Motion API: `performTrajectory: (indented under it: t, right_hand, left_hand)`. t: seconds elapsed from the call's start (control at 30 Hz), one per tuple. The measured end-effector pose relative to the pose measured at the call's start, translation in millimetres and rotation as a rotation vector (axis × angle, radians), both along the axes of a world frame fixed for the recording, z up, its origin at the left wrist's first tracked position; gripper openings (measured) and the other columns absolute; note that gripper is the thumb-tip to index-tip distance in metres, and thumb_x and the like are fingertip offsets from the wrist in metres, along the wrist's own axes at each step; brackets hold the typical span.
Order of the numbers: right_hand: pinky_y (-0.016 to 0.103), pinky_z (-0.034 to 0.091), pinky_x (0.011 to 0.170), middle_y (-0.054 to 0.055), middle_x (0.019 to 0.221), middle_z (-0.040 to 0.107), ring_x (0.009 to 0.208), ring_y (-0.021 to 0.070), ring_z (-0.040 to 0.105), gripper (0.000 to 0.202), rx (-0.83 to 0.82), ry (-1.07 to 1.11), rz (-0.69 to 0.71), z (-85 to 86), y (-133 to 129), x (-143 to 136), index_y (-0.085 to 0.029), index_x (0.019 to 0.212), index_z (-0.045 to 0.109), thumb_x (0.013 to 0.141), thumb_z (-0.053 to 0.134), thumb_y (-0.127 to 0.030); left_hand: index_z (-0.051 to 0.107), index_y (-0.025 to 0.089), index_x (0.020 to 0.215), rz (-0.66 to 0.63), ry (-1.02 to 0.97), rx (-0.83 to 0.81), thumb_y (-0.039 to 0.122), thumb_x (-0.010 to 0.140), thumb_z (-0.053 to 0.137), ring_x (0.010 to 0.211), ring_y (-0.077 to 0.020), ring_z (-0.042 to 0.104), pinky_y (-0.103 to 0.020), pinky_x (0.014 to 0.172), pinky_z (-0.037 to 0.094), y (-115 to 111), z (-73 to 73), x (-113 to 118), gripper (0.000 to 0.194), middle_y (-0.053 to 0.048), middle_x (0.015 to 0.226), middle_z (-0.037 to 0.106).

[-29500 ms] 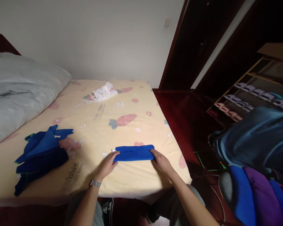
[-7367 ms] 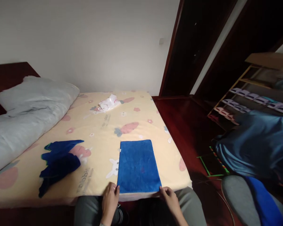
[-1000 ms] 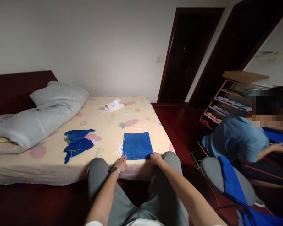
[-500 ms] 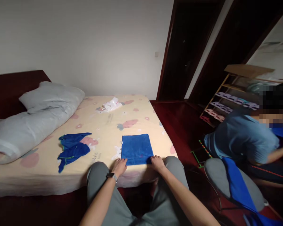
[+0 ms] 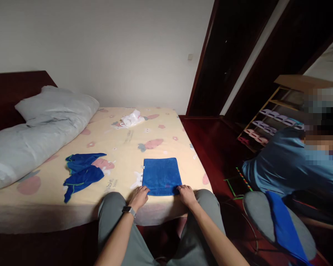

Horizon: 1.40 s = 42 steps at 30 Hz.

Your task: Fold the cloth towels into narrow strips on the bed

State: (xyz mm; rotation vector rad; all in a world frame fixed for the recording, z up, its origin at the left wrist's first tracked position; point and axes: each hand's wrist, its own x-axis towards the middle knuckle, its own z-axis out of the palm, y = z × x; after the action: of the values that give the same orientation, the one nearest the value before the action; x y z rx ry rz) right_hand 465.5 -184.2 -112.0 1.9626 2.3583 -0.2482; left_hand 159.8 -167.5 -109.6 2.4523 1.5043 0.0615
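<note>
A blue towel (image 5: 162, 174) lies flat on the bed in front of me, roughly square, with a small white tag on its left edge. My left hand (image 5: 139, 197) is closed at its near left corner, the fingertips on the fabric. At the near right corner my right hand (image 5: 186, 195) grips the towel in the same way. A faint crease runs along the near edge between the hands. Further left lies a crumpled blue cloth (image 5: 84, 176) with green edging, apart from both hands.
The bed (image 5: 122, 155) has a patterned yellow sheet. A grey quilt (image 5: 52, 122) is heaped at left, and a white plastic bag (image 5: 132, 119) lies at the back. On the right are a stool (image 5: 258, 212) with blue cloth over it, a bent-over person (image 5: 283, 159) and a shoe rack (image 5: 269, 114).
My view has shifted slightly. Both hands stay at the towel's near corners, and the towel looks much the same. The person at right has leaned further down.
</note>
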Motion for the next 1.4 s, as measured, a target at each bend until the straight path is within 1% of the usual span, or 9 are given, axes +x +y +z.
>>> performTrajectory:
  t: [0.13,0.37,0.53,0.77,0.9,1.07,1.23,1.3,1.4]
  right_hand:
    - [0.031,0.039,0.092,0.013,0.12,0.067,0.111,0.0222,0.06,0.041,-0.034,-0.011,0.005,-0.3,-2,2,-0.019,0.123,0.06,0.09,0.039,-0.007]
    - [0.03,0.044,0.085,0.013,0.104,0.073,0.1,0.0232,0.068,0.033,-0.079,-0.017,-0.001,7.7,-8,5,-0.017,0.111,0.066,0.095,0.038,-0.011]
    - [0.032,0.046,0.082,0.016,0.102,0.072,0.098,0.0254,0.067,0.032,-0.07,-0.041,-0.006,6.2,-11,6,-0.014,0.11,0.065,0.095,0.037,-0.01]
    - [0.033,0.044,0.086,0.015,0.117,0.065,0.109,0.0251,0.059,0.035,-0.028,-0.077,-0.003,6.5,-11,-1,-0.018,0.121,0.058,0.094,0.038,-0.008]
    - [0.034,0.043,0.089,0.014,0.122,0.063,0.111,0.0257,0.057,0.037,0.002,-0.077,0.019,5.0,-12,-3,-0.019,0.124,0.058,0.094,0.038,-0.009]
    - [0.033,0.041,0.092,0.013,0.124,0.065,0.115,0.0248,0.056,0.033,-0.003,-0.033,0.06,6.1,-14,7,-0.018,0.114,0.064,0.096,0.037,-0.012]
    - [0.032,0.038,0.097,0.012,0.137,0.058,0.123,0.0244,0.052,0.032,0.012,0.02,0.096,7.8,-20,15,-0.018,0.114,0.064,0.095,0.039,-0.013]
    - [0.033,0.039,0.095,0.013,0.135,0.059,0.119,0.0247,0.054,0.03,-0.022,0.023,0.069,7.4,-21,16,-0.017,0.114,0.063,0.092,0.043,-0.013]
    - [0.032,0.041,0.092,0.012,0.122,0.066,0.109,0.0243,0.059,0.024,-0.056,0.082,-0.002,7.3,-21,16,-0.018,0.109,0.064,0.089,0.052,-0.021]
  left_hand:
    - [0.064,0.024,0.122,0.003,0.017,-0.027,0.006,0.085,0.043,0.118,-0.0228,0.054,-0.036,0.104,0.04,-2,3.8,2,0.046,-0.009,0.123,0.064]
    - [0.06,0.026,0.132,0.026,-0.007,-0.118,0.007,0.09,0.035,0.134,-0.0164,0.048,-0.033,0.116,0.032,-4,0.2,0,0.052,-0.003,0.142,0.058]
    - [0.056,0.023,0.137,-0.025,-0.022,-0.043,0.008,0.092,0.033,0.139,-0.0137,0.044,-0.033,0.12,0.027,-6,-1.4,-7,0.053,-0.002,0.149,0.051]
    - [0.06,0.021,0.134,-0.074,-0.021,-0.03,0.004,0.087,0.037,0.135,-0.0169,0.049,-0.035,0.117,0.032,-6,-8.1,-7,0.055,-0.006,0.143,0.057]
    - [0.052,0.02,0.142,-0.045,-0.016,0.015,0.001,0.086,0.039,0.133,-0.0198,0.051,-0.036,0.114,0.036,-9,-10.1,-2,0.061,-0.01,0.143,0.057]
    - [0.061,0.025,0.132,-0.059,-0.03,0.011,0.007,0.09,0.041,0.134,-0.0195,0.05,-0.04,0.117,0.033,-8,-7.0,0,0.05,-0.005,0.143,0.057]
    - [0.061,0.025,0.132,-0.119,-0.055,0.001,0.008,0.088,0.043,0.139,-0.0179,0.044,-0.041,0.12,0.028,-13,-11.2,-10,0.05,-0.003,0.146,0.055]
    - [0.059,0.023,0.134,-0.092,-0.096,-0.041,0.01,0.087,0.045,0.139,-0.018,0.044,-0.036,0.118,0.031,-15,-11.8,-15,0.051,-0.005,0.148,0.052]
    - [0.06,0.022,0.132,0.082,-0.224,-0.059,0.016,0.09,0.045,0.131,-0.0177,0.052,-0.03,0.112,0.038,-12,-7.6,-22,0.045,-0.008,0.143,0.057]
